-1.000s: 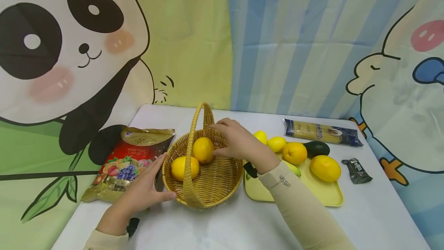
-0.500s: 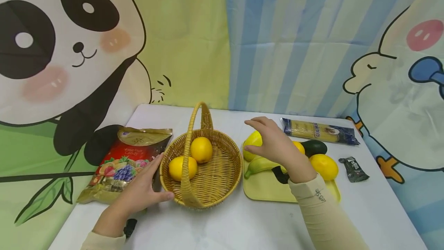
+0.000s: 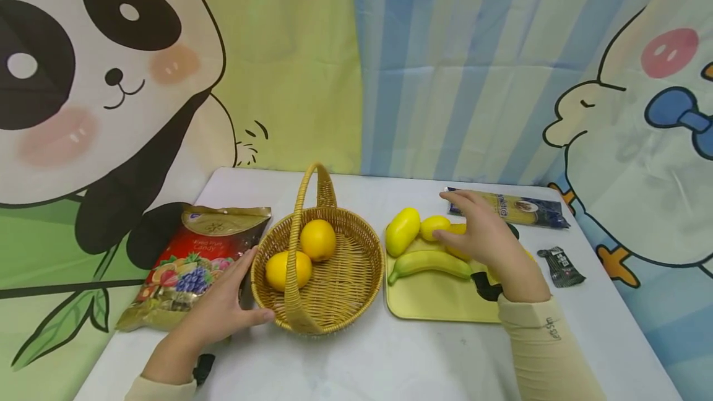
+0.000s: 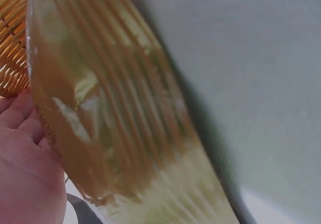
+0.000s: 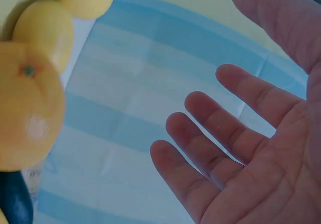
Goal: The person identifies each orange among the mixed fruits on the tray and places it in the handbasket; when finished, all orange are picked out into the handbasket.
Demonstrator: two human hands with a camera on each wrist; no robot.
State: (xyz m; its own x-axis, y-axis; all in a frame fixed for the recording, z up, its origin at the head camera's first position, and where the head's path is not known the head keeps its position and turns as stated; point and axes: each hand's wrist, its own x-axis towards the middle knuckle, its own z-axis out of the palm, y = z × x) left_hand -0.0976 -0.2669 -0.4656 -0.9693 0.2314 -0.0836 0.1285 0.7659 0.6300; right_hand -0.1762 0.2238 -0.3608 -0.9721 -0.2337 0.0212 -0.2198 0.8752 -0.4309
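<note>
My left hand (image 3: 214, 311) rests against the left side of a wicker basket (image 3: 348, 277), fingers straight along it and thumb at the front rim. Inside the basket lie an orange (image 3: 318, 240) and a yellow, rounded fruit (image 3: 288, 271), partly behind the handle. Holding nothing, my right hand (image 3: 487, 240) hovers over a yellow tray (image 3: 429, 302) with its fingers spread. A mango-shaped yellow fruit (image 3: 403, 232), a lemon (image 3: 434, 228) and a banana (image 3: 429, 265) show on the tray. In the right wrist view an orange (image 5: 30, 108) appears beyond the fingertips; the hand partly hides it in the head view.
A red and gold candy bag (image 3: 206, 252) lies left of the basket, close by the left hand. Behind the tray is a pasta packet (image 3: 529, 210). A small black packet (image 3: 561, 267) lies to the right. A printed curtain (image 3: 445, 67) hangs behind the table.
My right hand has left the orange inside the basket and moved right, over the tray. My left hand stays at the basket's side. The head view has shifted slightly.
</note>
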